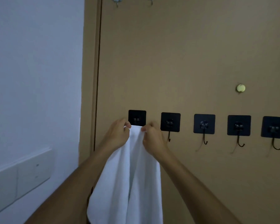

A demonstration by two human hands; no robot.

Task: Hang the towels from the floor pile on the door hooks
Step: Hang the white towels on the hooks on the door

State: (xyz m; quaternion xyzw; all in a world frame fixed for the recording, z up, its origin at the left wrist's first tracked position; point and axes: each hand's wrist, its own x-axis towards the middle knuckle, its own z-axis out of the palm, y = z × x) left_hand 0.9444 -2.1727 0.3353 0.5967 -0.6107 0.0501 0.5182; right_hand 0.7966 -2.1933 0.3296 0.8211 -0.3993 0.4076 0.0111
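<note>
I have the white towel (129, 172) pinched at its top edge, left hand (118, 135) and right hand (152, 136) close together, right at the leftmost door hook (137, 118); the cloth hangs limp below. It looks soft, light and floppy, so I judge a bunched grip near the edge best for catching the prong.
</note>
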